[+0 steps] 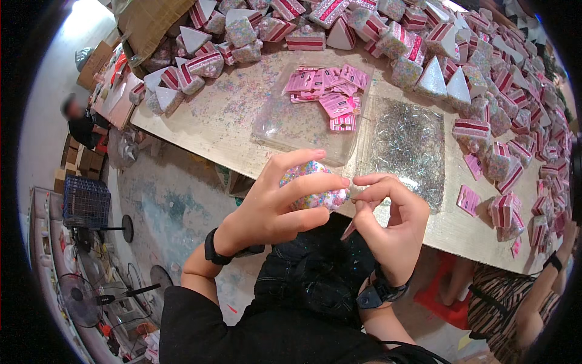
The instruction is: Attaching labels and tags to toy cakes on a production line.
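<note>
My left hand (276,197) is closed around a cake-slice ornament (312,185) coated in pastel sprinkles, its fingers curled over the top and side. Close beside it, my right hand (391,212) pinches thumb and forefinger together at the ornament's right end. What sits in that pinch is too small to name. A thin pinkish edge shows below the right thumb; its kind cannot be made out. Both hands are above the table's near edge. Beyond them, pink printed cards (336,104) lie on a clear plastic tray (273,124).
A shallow tray of silvery tinsel shreds (412,151) lies right of the cards. Many cake-slice ornaments (433,79) heap along the table's back and right. Another person's arm (542,297) is at lower right. Standing fans (79,297) and a blue crate (86,202) are at left.
</note>
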The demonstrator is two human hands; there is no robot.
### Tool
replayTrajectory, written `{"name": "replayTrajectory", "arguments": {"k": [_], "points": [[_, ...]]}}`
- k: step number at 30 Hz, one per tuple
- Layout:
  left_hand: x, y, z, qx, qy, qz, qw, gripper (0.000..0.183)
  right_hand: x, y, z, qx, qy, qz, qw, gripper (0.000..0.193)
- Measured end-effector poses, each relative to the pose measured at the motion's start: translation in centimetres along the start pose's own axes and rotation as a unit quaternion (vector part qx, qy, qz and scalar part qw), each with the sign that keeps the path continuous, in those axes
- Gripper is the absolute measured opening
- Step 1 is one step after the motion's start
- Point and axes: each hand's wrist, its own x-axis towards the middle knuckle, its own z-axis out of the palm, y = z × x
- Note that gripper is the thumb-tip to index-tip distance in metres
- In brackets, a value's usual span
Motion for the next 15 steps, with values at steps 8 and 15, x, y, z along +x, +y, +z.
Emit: {"name": "replayTrajectory", "arguments": {"k": [8, 15], "points": [[0.1, 0.8, -0.7, 0.013, -0.053, -0.028, 0.998, 0.029, -0.1, 0.1, 0.5, -0.056, -0.001, -0.006, 0.998, 0.01], [-1.1, -0.1, 0.4, -0.022, -0.023, -0.012, 0.999, 0.027, -0.9, -0.8, -0.4, -0.236, -0.085, -0.158, 0.955, 0.015]]}}
